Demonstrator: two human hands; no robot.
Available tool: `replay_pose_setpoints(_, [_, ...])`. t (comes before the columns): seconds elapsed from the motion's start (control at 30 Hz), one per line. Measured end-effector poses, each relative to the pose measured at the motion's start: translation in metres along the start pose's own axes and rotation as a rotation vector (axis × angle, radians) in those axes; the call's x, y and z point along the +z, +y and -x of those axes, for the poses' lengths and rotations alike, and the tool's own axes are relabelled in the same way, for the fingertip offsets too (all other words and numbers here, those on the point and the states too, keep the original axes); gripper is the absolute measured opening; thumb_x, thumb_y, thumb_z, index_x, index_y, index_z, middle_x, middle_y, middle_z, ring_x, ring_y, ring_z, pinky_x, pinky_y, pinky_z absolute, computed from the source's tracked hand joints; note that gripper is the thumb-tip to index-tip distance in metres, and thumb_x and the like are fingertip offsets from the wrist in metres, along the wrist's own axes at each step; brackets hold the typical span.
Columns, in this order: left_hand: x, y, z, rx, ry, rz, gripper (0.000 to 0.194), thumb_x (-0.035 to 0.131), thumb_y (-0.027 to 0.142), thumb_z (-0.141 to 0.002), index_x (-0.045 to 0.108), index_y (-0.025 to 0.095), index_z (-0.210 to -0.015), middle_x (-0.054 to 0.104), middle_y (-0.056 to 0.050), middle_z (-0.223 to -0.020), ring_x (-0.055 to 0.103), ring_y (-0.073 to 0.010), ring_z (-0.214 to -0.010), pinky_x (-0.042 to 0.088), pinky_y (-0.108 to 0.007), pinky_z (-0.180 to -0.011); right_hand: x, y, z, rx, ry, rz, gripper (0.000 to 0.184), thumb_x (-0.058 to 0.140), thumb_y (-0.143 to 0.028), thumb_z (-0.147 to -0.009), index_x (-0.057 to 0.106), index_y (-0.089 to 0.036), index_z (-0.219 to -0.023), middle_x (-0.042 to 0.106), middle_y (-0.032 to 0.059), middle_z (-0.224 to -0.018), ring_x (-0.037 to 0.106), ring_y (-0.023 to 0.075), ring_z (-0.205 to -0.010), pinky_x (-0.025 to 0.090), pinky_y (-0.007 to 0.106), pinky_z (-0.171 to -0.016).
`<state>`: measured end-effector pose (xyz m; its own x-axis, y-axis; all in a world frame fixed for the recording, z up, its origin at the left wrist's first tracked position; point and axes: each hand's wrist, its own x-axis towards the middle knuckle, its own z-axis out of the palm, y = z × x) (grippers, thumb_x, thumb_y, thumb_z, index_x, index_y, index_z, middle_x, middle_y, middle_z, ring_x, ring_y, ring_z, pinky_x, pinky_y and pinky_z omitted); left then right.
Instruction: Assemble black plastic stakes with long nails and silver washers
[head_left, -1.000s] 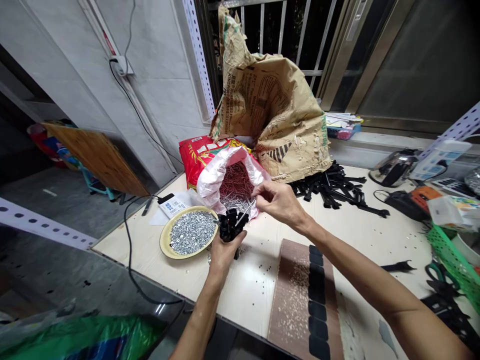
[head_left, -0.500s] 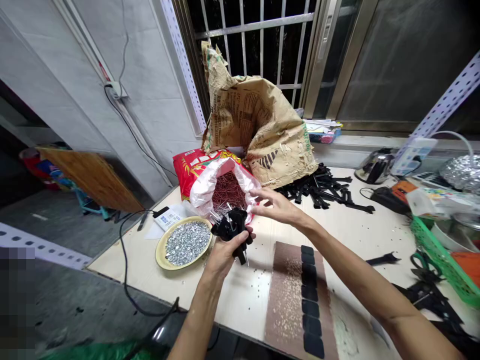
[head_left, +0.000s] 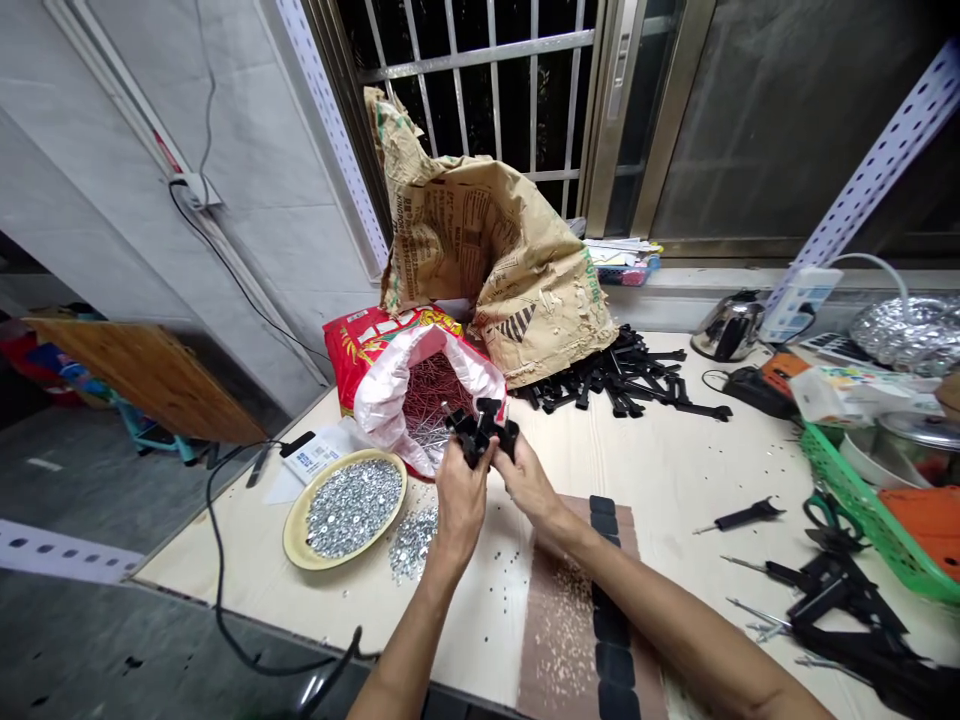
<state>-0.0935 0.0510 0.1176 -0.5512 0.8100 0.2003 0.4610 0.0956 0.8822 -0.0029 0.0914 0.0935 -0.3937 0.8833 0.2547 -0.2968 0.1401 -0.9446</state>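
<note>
Just in front of the open bag, my left hand point(head_left: 460, 500) is closed around a bunch of black plastic parts point(head_left: 480, 428), with small metal ends showing among them. From the right, my right hand point(head_left: 529, 485) grips the same bunch, its fingertips partly hidden behind the parts. Beyond the hands, a red and white bag point(head_left: 379, 405) lies open, showing dark red and silvery long thin pieces point(head_left: 439, 390). Left of my left hand stands a yellow bowl point(head_left: 292, 545) of small shiny metal pieces; more such pieces point(head_left: 415, 540) lie loose beside it.
A torn brown paper sack point(head_left: 540, 300) stands at the back, beside a heap of black parts point(head_left: 622, 375). Black parts with metal rods point(head_left: 832, 590), scissors point(head_left: 829, 515) and a green basket point(head_left: 862, 510) are at right. A brown board point(head_left: 555, 600) carries black pads point(head_left: 611, 625).
My right hand has come from the bag's right edge to the bunch in my left hand and closed on it. The view has shifted slightly to the right.
</note>
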Motion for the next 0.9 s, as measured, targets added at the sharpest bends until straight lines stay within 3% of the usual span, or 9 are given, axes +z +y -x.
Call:
replay_pose_setpoints(0.1, [0.009, -0.003, -0.011, 0.066, 0.061, -0.095, 0.051, 0.046, 0.059, -0.082, 0.061, 0.014, -0.101, 0.066, -0.01, -0.086, 0.064, -0.0245, -0.077, 0.049, -0.034, -0.066, 0.005, 0.01, -0.004, -0.02, 0.032, 0.0, 0.046, 0.052, -0.031, -0.084, 0.044, -0.022, -0.128, 0.054, 0.0047, -0.124, 0.047, 0.0185, -0.117, 0.039, 0.032, -0.099])
replay_pose_setpoints(0.27, [0.012, -0.011, -0.027, 0.151, 0.0, -0.261, 0.048, 0.042, 0.055, -0.084, 0.067, 0.014, -0.082, 0.06, -0.01, -0.077, 0.059, -0.0261, -0.083, 0.046, -0.038, -0.076, 0.004, 0.028, -0.013, 0.097, 0.063, -0.199, 0.038, 0.053, -0.023, -0.073, 0.054, -0.016, -0.111, 0.064, 0.003, -0.099, 0.058, 0.0165, -0.091, 0.047, 0.028, -0.082])
replay_pose_setpoints(0.47, [0.007, -0.012, -0.024, 0.082, 0.037, -0.151, 0.038, 0.047, 0.048, -0.083, 0.065, 0.014, -0.084, 0.064, -0.01, -0.081, 0.061, -0.0253, -0.083, 0.047, -0.036, -0.077, 0.003, 0.024, -0.015, 0.232, 0.108, -0.334, 0.036, 0.053, -0.017, -0.06, 0.056, -0.017, -0.096, 0.062, -0.0006, -0.083, 0.056, 0.0127, -0.071, 0.047, 0.022, -0.062])
replay_pose_setpoints(0.6, [0.014, -0.011, -0.022, 0.078, 0.08, -0.126, 0.037, 0.047, 0.048, -0.083, 0.065, 0.015, -0.084, 0.065, -0.012, -0.088, 0.061, -0.0267, -0.092, 0.045, -0.039, -0.084, 0.01, 0.027, -0.015, 0.2, 0.103, -0.289, 0.037, 0.052, -0.019, -0.064, 0.057, -0.017, -0.1, 0.064, 0.001, -0.087, 0.058, 0.0142, -0.076, 0.049, 0.024, -0.067])
replay_pose_setpoints(0.67, [0.018, -0.012, -0.023, -0.033, 0.066, -0.052, 0.044, 0.05, 0.053, -0.08, 0.066, 0.012, -0.084, 0.065, -0.014, -0.087, 0.061, -0.0292, -0.092, 0.045, -0.042, -0.085, 0.01, 0.032, -0.015, 0.15, 0.126, -0.198, 0.037, 0.051, -0.023, -0.07, 0.057, -0.016, -0.105, 0.065, 0.0035, -0.093, 0.06, 0.0172, -0.084, 0.05, 0.028, -0.074])
replay_pose_setpoints(0.77, [0.021, -0.016, -0.022, -0.157, -0.118, 0.239, 0.05, 0.063, 0.053, -0.072, 0.066, 0.01, -0.096, 0.068, -0.015, -0.093, 0.061, -0.0299, -0.099, 0.044, -0.042, -0.09, 0.004, 0.038, -0.015, 0.035, 0.179, 0.006, 0.037, 0.051, -0.027, -0.077, 0.057, -0.016, -0.111, 0.064, 0.0069, -0.106, 0.058, 0.0213, -0.101, 0.047, 0.034, -0.088])
replay_pose_setpoints(0.83, [0.022, -0.018, -0.02, -0.225, -0.254, 0.494, 0.055, 0.067, 0.05, -0.07, 0.062, 0.012, -0.11, 0.068, -0.015, -0.105, 0.059, -0.0277, -0.106, 0.043, -0.041, -0.094, 0.0, 0.039, -0.014, -0.066, 0.121, 0.108, 0.045, 0.05, -0.024, -0.078, 0.051, -0.018, -0.123, 0.059, 0.007, -0.119, 0.053, 0.0214, -0.112, 0.041, 0.035, -0.098])
replay_pose_setpoints(0.9, [0.023, -0.019, -0.016, -0.259, -0.299, 0.669, 0.059, 0.067, 0.048, -0.072, 0.057, 0.015, -0.12, 0.063, -0.014, -0.119, 0.056, -0.0251, -0.113, 0.04, -0.039, -0.099, -0.003, 0.037, -0.014, -0.117, 0.048, 0.153, 0.057, 0.05, -0.021, -0.079, 0.04, -0.019, -0.135, 0.053, 0.007, -0.129, 0.05, 0.0206, -0.118, 0.038, 0.036, -0.103])
